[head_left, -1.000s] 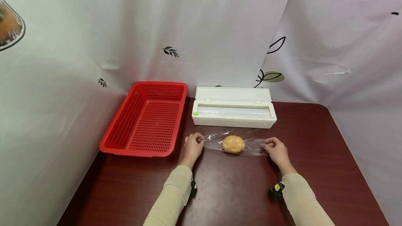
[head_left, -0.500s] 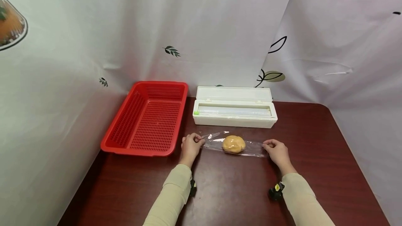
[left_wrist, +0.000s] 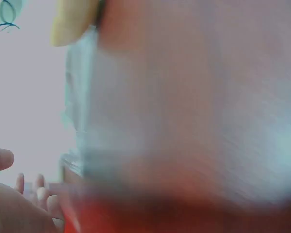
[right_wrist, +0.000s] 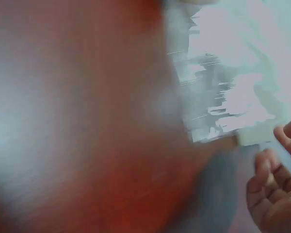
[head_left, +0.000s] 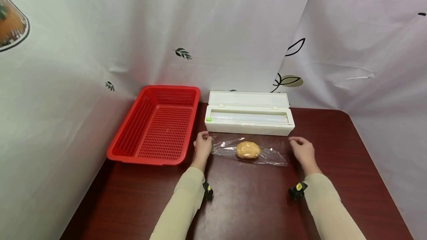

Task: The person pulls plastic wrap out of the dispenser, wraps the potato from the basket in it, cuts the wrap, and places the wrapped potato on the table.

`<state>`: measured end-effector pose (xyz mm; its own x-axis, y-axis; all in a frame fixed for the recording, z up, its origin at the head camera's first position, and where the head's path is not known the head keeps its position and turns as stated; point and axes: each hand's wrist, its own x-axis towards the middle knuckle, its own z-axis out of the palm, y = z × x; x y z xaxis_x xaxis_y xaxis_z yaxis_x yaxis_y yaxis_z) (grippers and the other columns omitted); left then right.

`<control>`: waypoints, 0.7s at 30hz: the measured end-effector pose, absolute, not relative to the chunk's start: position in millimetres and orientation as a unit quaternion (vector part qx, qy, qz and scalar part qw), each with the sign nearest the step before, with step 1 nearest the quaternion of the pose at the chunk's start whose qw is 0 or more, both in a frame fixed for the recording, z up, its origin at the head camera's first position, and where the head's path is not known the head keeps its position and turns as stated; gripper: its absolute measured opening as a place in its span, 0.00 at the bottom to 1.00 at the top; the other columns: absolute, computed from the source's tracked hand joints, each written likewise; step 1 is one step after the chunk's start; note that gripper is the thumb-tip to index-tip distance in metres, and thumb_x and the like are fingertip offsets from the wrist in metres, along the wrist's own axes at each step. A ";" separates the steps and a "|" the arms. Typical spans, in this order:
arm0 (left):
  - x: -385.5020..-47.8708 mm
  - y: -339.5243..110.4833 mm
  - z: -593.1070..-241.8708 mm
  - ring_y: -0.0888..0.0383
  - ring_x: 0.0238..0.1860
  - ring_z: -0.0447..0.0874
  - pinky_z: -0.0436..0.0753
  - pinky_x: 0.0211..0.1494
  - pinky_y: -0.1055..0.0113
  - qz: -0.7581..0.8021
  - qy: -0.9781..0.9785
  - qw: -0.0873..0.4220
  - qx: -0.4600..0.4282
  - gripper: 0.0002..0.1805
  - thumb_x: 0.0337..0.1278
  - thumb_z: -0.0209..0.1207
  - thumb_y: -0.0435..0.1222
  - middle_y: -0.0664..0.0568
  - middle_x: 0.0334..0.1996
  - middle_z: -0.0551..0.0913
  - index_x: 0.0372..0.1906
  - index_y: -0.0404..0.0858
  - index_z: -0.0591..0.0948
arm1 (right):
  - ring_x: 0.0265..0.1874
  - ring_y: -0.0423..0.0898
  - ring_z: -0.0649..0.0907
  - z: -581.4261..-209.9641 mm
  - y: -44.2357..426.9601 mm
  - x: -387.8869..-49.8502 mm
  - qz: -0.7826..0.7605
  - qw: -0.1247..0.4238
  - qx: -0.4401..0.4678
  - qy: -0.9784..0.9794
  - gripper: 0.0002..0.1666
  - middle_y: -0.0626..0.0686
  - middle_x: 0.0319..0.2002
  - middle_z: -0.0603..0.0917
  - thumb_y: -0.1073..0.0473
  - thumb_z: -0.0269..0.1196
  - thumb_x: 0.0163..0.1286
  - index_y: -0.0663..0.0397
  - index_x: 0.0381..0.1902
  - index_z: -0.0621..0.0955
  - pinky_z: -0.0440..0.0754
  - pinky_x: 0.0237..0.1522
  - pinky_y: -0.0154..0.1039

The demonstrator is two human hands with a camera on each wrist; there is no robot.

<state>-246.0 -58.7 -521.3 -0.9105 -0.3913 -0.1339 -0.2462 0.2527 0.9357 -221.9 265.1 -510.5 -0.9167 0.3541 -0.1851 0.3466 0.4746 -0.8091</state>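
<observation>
A tan, rounded lump, like a bun or a potato, lies on the dark table under clear plastic film that spreads out at both sides. My left hand is beside the film's left end; in the left wrist view its thumb stands apart from the fingers and nothing shows between them. Whether it touches the film is unclear. My right hand hovers right of the film's other end, apart from it, with fingers loosely bent around nothing. Both wrist views are partly blurred.
Behind the lump stands a white cling film box, lid up, with a roll inside and a green slider. A red perforated basket sits to the left. Printed cloth walls line the table's back and sides.
Both hands have let go of the film's ends and moved forward, the right also outward. The film's right end now lies loose and spread; the lump has hardly moved.
</observation>
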 end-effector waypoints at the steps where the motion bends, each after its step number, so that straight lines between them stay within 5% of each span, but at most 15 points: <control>1: -250.8 -57.2 -518.9 0.45 0.55 0.62 0.62 0.57 0.53 -0.597 -0.774 0.059 0.202 0.20 0.49 0.53 0.31 0.41 0.47 0.76 0.51 0.34 0.72 | 0.46 0.55 0.75 -506.7 266.3 -226.6 0.494 -0.003 -0.218 -0.842 0.22 0.64 0.51 0.75 0.55 0.52 0.67 0.62 0.54 0.75 0.74 0.37 0.38; 4: -266.3 -54.9 -517.7 0.45 0.56 0.64 0.67 0.56 0.55 -0.659 -0.722 0.041 0.205 0.26 0.50 0.56 0.30 0.39 0.51 0.74 0.57 0.33 0.65 | 0.49 0.54 0.74 -496.9 267.5 -239.1 0.566 -0.041 -0.258 -0.782 0.33 0.63 0.56 0.71 0.49 0.54 0.66 0.61 0.64 0.66 0.75 0.36 0.37; 8: -297.2 -53.6 -551.8 0.50 0.39 0.75 0.75 0.42 0.62 -0.718 -0.663 0.068 0.198 0.31 0.45 0.63 0.31 0.42 0.40 0.75 0.54 0.38 0.60 | 0.50 0.51 0.70 -488.0 268.5 -249.1 0.612 -0.090 -0.292 -0.729 0.43 0.58 0.57 0.68 0.43 0.58 0.63 0.60 0.67 0.58 0.70 0.45 0.42; 15: -286.6 -43.3 -509.0 0.45 0.44 0.74 0.73 0.47 0.56 -0.699 -0.673 0.040 0.238 0.27 0.49 0.63 0.31 0.38 0.43 0.73 0.50 0.33 0.61 | 0.43 0.47 0.71 -477.6 270.7 -253.3 0.619 -0.139 -0.274 -0.723 0.36 0.46 0.41 0.78 0.40 0.62 0.59 0.58 0.56 0.68 0.66 0.50 0.45; 21: -319.3 -52.0 -569.0 0.52 0.35 0.73 0.74 0.36 0.62 -0.683 -0.697 0.101 0.193 0.24 0.47 0.67 0.42 0.45 0.34 0.72 0.41 0.38 0.66 | 0.38 0.44 0.73 -474.2 270.2 -253.5 0.620 -0.137 -0.273 -0.723 0.28 0.41 0.29 0.81 0.42 0.64 0.59 0.53 0.49 0.73 0.69 0.44 0.41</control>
<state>-319.3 -52.0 -569.0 -0.9047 -0.4078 -0.1231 -0.1316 -0.0072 0.9913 -253.5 270.2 -474.2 -0.8141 0.2246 -0.5355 0.5634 0.0822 -0.8221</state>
